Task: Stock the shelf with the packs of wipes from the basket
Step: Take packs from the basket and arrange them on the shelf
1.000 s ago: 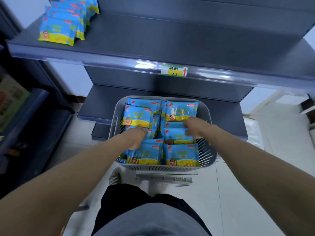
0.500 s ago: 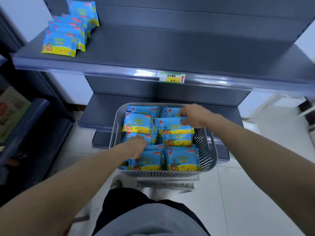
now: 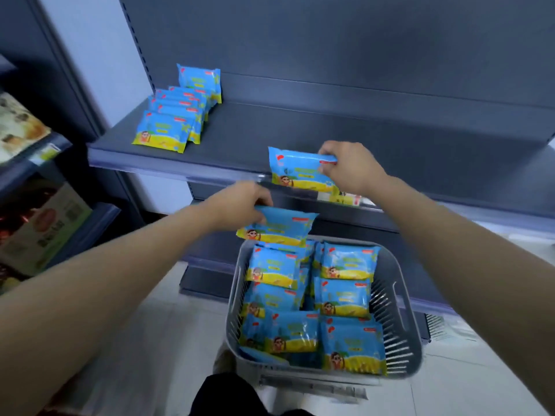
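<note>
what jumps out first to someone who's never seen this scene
Two bright blue-and-yellow wipes packs in mid-air: the right hand grips the upper pack at the front edge of the grey shelf, and the left hand grips the lower pack just above the basket. The basket is crowded with more of them, and a row of packs lies at the shelf's left end.

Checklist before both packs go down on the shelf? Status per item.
1. Right hand grips blue-and-yellow plastic pack of wipes by its top corner: ok.
2. Left hand grips second blue-and-yellow pack: ok.
3. Bare space on dark grey metal shelf right of row of stocked packs: ok.
4. Packs over shelf: not ok; right one at its front edge, left one lower, over grey slotted plastic basket.
5. Grip firmness: cannot tell.
</note>
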